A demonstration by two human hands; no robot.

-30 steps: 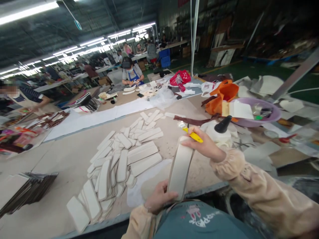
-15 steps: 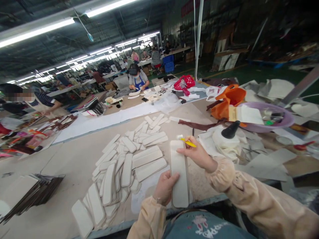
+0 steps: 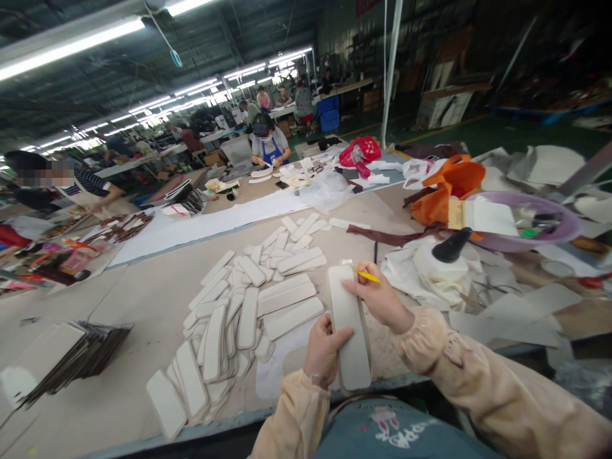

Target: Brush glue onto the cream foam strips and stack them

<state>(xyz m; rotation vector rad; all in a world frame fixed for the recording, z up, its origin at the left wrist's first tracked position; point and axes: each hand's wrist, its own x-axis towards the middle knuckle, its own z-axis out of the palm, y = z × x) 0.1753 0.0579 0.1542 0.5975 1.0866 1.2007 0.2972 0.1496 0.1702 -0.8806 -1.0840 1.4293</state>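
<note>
Toward the right edge of the table, a purple basin stands beside an orange bag, with a black-capped white container nearer the front edge. White sheeting runs along the far edge; past it are a red bag and a co-worker in a blue apron. Dark-edged panels lie stacked toward the left edge.

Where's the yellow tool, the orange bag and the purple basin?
Yellow tool [image 3: 368, 276]: head view, on its handle.
Orange bag [image 3: 430, 207]: head view, on its lower left part.
Purple basin [image 3: 535, 243]: head view, on its near outer wall.
</note>
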